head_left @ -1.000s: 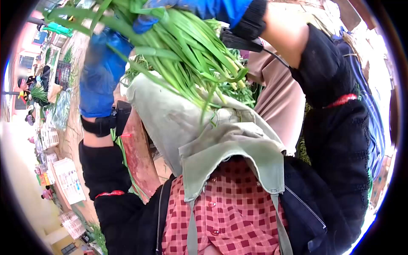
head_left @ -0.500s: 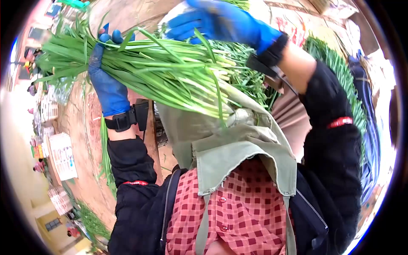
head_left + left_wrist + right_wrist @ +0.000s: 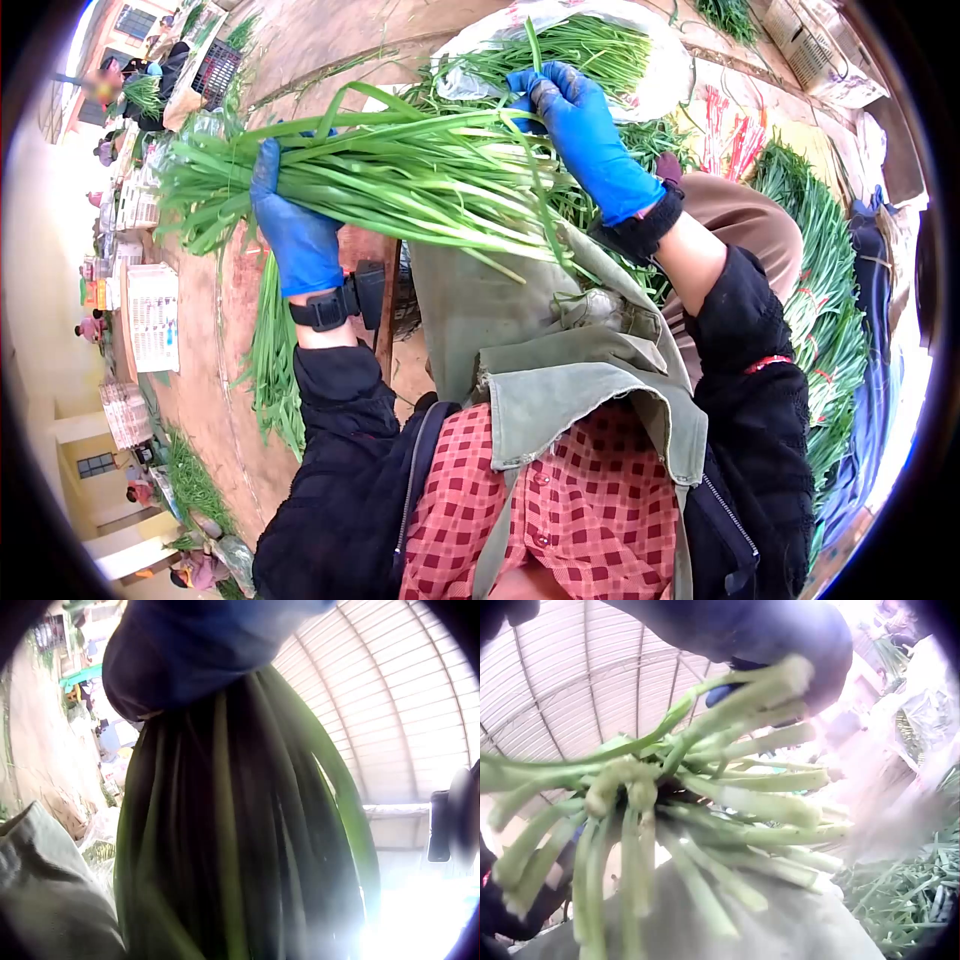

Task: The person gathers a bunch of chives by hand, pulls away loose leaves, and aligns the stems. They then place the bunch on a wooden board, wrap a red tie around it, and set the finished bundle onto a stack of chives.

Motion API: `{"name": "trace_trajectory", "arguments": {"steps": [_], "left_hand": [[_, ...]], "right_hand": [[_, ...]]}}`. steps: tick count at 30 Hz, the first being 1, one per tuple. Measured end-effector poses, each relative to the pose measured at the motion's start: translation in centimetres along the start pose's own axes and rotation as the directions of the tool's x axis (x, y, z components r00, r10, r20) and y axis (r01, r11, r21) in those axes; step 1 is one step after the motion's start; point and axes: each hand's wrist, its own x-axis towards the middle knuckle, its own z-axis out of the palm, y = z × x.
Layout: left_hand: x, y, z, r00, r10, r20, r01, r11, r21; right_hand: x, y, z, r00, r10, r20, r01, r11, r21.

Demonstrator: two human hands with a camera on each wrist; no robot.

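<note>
Left hand (image 3: 294, 232) grips greens (image 3: 400, 178); right hand (image 3: 588, 140) pinches leaf (image 3: 542, 196)

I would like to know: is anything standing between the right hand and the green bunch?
Nothing visible stands between them. The right hand is beside the stem end of the green bunch, seemingly pinching one leaf, and the left hand grips the bunch. The plastic bag lies beyond, not in between.
</note>
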Motion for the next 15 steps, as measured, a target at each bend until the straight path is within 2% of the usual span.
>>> {"name": "trace_trajectory", "arguments": {"steps": [1,3,4,6,7,8,9,11,12,13,15], "left_hand": [[-0.1,0.1,-0.3,1.000,0.000,-0.026,-0.001,1.000,-0.008],[-0.3,0.3,-1.4,0.996,0.001,-0.086,-0.004,1.000,-0.028],[-0.5,0.4,-1.6,0.994,0.023,-0.110,-0.026,0.999,-0.030],[-0.9,0.7,-1.9,0.990,0.061,-0.123,-0.065,0.997,-0.029],[-1.1,0.9,-2.1,0.988,0.081,-0.132,-0.086,0.996,-0.029],[-1.2,1.0,-2.5,0.989,0.087,-0.118,-0.090,0.996,-0.020],[-1.3,1.0,-2.6,0.986,0.105,-0.130,-0.109,0.994,-0.026],[-1.6,0.9,-2.5,0.980,0.131,-0.152,-0.137,0.990,-0.031],[-1.8,0.8,-2.3,0.980,0.125,-0.156,-0.132,0.991,-0.035],[-2.2,0.8,-1.9,0.981,0.120,-0.155,-0.127,0.991,-0.037],[-2.3,1.0,-1.1,0.981,0.127,-0.144,-0.133,0.991,-0.033]], "right_hand": [[0.3,-0.1,0.1,0.997,0.055,-0.047,-0.054,0.998,0.021],[1.3,0.9,-1.3,0.986,0.032,-0.162,-0.032,0.999,0.000],[1.9,1.6,-3.4,0.992,0.039,-0.118,-0.053,0.992,-0.112],[2.5,2.4,-7.3,0.990,0.132,-0.044,-0.137,0.871,-0.471],[2.8,3.4,-10.2,0.981,0.142,0.135,0.055,0.464,-0.884],[1.8,2.6,-11.1,0.923,0.276,0.269,0.238,0.142,-0.961],[0.6,1.4,-11.3,0.834,0.439,0.334,0.442,-0.169,-0.881],[-0.2,-0.2,-10.1,0.837,0.123,0.533,0.521,0.114,-0.846],[-0.9,-2.1,-7.8,0.828,-0.028,0.560,0.518,0.420,-0.745],[-1.2,-3.7,-4.8,0.828,-0.183,0.530,0.499,0.672,-0.547],[-1.0,-4.3,-0.5,0.612,-0.447,0.653,0.787,0.431,-0.442]]}}
